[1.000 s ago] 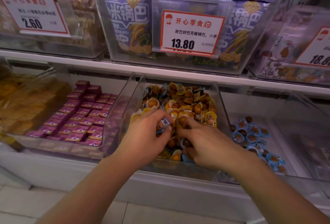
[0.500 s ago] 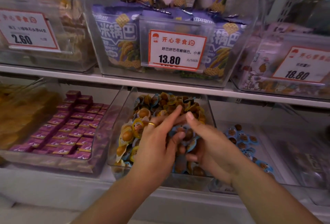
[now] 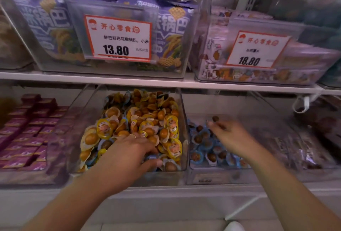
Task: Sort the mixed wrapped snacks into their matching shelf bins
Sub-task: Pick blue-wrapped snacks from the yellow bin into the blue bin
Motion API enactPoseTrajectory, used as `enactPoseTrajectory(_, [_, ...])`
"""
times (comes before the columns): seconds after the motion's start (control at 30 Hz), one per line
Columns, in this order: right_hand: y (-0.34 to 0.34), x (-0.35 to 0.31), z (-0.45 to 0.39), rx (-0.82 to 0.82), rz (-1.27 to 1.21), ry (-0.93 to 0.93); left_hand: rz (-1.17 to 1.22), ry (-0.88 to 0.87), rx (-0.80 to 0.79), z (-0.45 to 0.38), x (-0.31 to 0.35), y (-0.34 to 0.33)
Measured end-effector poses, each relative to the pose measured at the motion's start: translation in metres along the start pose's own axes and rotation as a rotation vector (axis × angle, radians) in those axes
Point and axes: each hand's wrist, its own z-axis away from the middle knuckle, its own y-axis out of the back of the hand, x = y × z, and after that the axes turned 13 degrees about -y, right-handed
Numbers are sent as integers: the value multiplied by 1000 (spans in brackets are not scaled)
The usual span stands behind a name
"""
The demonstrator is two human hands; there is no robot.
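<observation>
The middle clear bin [image 3: 184, 138] holds a heap of yellow-wrapped snacks [image 3: 147, 120], with a few blue-wrapped snacks [image 3: 105, 144] mixed in at the front. My left hand [image 3: 129, 151] reaches into the front of this bin, its fingers curled down into the pile. Thumb and fingers pinch a blue-wrapped snack [image 3: 152, 157]. The right bin [image 3: 203, 177] holds blue-wrapped snacks [image 3: 212, 149]. My right hand [image 3: 232, 135] hovers over it, blurred, with its fingers stretched out. A small brown snack [image 3: 215, 118] is just off its fingertips.
A bin of purple boxed snacks [image 3: 27, 131] stands to the left. A white shelf edge [image 3: 166, 83] runs above the bins. On it stand bins of purple bags with price tags 13.80 [image 3: 118, 39] and 18.80 [image 3: 256, 50]. A bin of dark packets [image 3: 295, 144] is at the far right.
My right hand has left the middle bin and moved right, over the blue-snack bin. My left hand has dropped lower into the front of the middle bin. The view has shifted right.
</observation>
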Motion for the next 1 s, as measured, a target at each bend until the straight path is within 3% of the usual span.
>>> enactPoseTrajectory(0.07, [-4,-4,4,145,-76,155,-3,42,-82,-2,-1,3])
enactPoseTrajectory(0.13, [-8,-20,16,167,-151,425,-54,60,-122,-8,0,5])
enactPoseTrajectory(0.2, [-16,-34,30,126,16,730,-72,79,-146,-14,2,7])
enactPoseTrajectory(0.27, [-28,-41,42,45,233,855,-68,98,-151,-17,3,9])
enactPoseTrajectory(0.43, [-43,-48,49,-65,684,781,-75,104,-89,-10,-1,6])
enactPoseTrajectory(0.57, [-48,-57,51,-107,748,717,-41,100,-137,-10,-3,4])
enactPoseTrajectory(0.67, [-44,-59,51,-161,663,694,-35,114,-169,-13,-3,2])
enactPoseTrajectory(0.77, [-44,-57,52,-148,613,705,-25,128,-102,-15,0,1])
enactPoseTrajectory(0.87, [-44,-54,53,-75,283,675,65,154,45,-12,0,4])
enactPoseTrajectory(1.0, [-44,-58,56,187,-202,650,381,311,342,-1,-9,21])
